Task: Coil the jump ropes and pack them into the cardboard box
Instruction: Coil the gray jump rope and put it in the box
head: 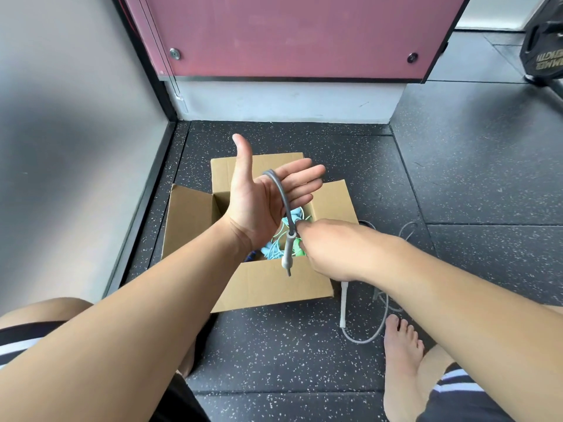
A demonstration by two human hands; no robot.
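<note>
An open cardboard box stands on the floor, with light blue and green coiled ropes inside. My left hand is raised above the box, palm up, fingers straight and thumb pointing up. A grey jump rope loops over its fingers and hangs down to a grey handle. My right hand pinches the rope just above that handle. The rope's other white handle and loose cord lie on the floor to the right of the box.
Black speckled rubber flooring surrounds the box. A grey wall is on the left, a pink panel behind. A black weight plate stands at the far right. My bare foot and knees are near the bottom edge.
</note>
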